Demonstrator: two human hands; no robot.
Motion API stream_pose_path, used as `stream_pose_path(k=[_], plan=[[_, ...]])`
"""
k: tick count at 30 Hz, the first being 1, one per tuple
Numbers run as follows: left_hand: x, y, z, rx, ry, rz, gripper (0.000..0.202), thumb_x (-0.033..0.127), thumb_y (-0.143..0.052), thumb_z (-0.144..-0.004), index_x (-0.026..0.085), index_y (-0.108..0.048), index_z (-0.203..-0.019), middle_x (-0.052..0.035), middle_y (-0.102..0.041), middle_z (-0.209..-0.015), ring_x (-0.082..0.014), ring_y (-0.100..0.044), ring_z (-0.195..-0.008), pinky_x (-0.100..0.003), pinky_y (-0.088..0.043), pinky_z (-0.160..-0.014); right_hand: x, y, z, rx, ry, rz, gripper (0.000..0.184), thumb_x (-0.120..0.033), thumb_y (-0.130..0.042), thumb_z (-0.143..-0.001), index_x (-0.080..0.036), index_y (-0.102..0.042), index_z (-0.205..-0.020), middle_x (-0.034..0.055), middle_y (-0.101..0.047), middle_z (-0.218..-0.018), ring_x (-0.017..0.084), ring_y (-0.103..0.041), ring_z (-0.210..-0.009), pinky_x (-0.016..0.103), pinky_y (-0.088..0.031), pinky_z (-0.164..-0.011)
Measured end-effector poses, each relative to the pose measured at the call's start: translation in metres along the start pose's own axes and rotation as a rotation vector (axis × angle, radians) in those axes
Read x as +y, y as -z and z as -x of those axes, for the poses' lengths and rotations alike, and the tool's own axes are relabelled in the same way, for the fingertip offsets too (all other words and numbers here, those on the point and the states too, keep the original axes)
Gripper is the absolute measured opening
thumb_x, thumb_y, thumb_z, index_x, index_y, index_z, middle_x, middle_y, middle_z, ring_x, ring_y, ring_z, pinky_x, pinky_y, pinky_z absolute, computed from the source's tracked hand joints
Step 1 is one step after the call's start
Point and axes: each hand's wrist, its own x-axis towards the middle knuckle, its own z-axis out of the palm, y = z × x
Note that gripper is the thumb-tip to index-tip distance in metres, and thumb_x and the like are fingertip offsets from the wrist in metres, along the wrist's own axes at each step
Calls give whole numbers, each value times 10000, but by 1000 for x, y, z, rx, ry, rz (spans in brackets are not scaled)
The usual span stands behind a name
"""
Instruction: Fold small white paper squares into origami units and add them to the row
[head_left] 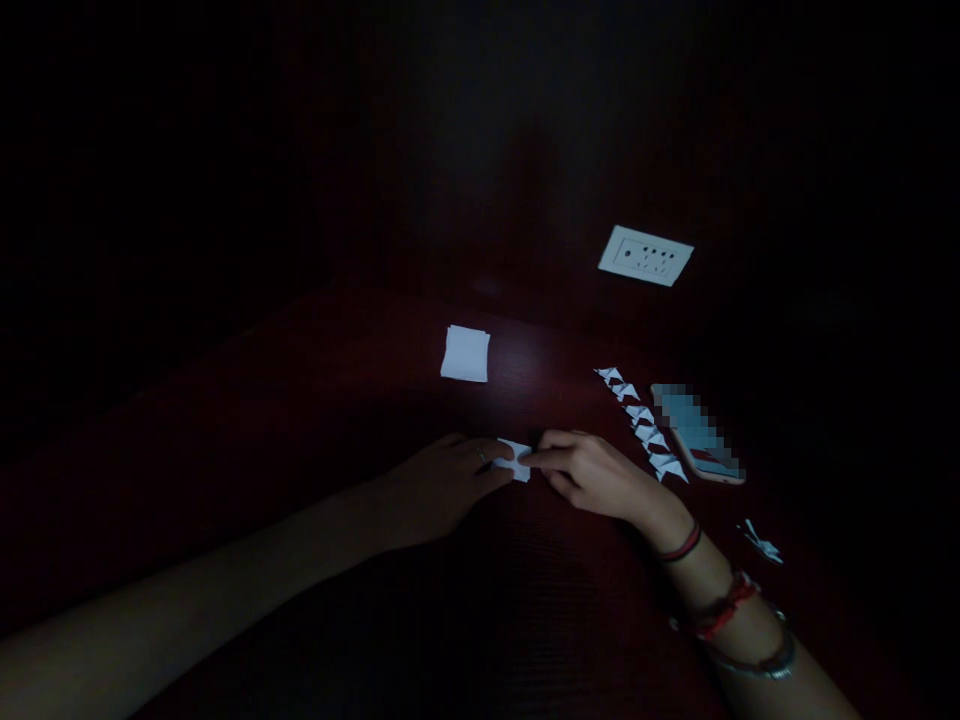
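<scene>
A small piece of white paper (523,474) lies on the dark red tabletop between my hands. From the left, my left hand (450,483) rests low over it, fingers stretched and apart, fingertips pressing on the paper's left part. My right hand (592,472) comes from the other side. Its index finger is straight and its tip touches the paper's right part, while its thumb stands apart and the other fingers are bent. Whether the paper is folded is too dim to tell. Beyond the hands sits a stack of white square paper sheets (466,355).
A row of several folded white paper pieces (640,420) runs beside a phone (694,430) to the right. Nearer my right forearm is another small white folded piece (763,542). A wall socket (646,256) is at the back. The surroundings are very dark.
</scene>
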Motion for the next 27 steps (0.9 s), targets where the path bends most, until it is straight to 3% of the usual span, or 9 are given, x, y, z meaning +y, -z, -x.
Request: stream_pose_path(k=[18,27], plan=[[-1,-1,-2,-12,-11,14,389,101,-416,-823,207,-423,-1197,-51,-436,-1252,-205,-407,-1120,-345,-304,-904,-4,2,-3,-22,12,108,408,-100,-412,-791,-261,-521,-1150,29,-537,-848,134,-524,-753,278,-398,-729],[0,1,-2,-88,7,-1,422,95,-432,-810,207,-399,-1215,-48,-407,-1280,-216,-379,-1144,-356,-287,-914,-4,4,-2,-35,14,131,402,-107,-403,-797,-271,-525,-1143,25,-539,-851,137,-524,-762,284,-392,-727]])
